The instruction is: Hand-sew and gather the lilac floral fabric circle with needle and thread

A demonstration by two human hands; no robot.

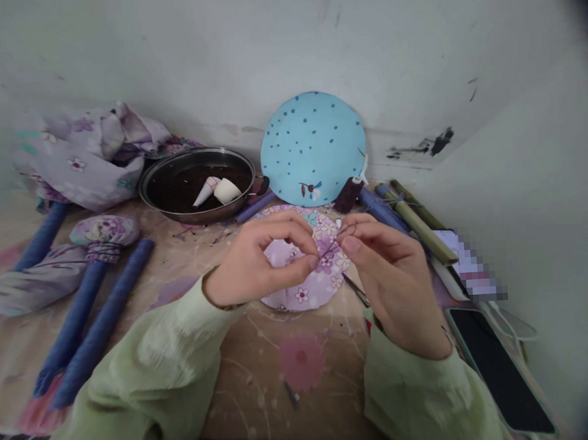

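Observation:
Over a round piece of purple flowered fabric (298, 293), both hands meet with a dark thread (330, 251) running between their fingertips. My left hand (266, 258) pinches one part of the thread between thumb and forefinger. In my right hand (391, 274) the thumb and fingers are closed on the thread too, with a small loop of it showing above them. Whether a needle is also held there I cannot tell. Beside my right hand, a small dark metal tool (357, 290), perhaps scissors or snips, lies at the fabric's edge.
A metal pan (199, 216) holding white cones stands back left, near bundled flowered cloth (81, 160). Blue wrapped rods (105, 318) lie left. A blue dotted disc (314, 146) leans on the wall behind a dark thread spool (348, 195). Bamboo sticks (418, 222) and a phone (500, 370) lie right.

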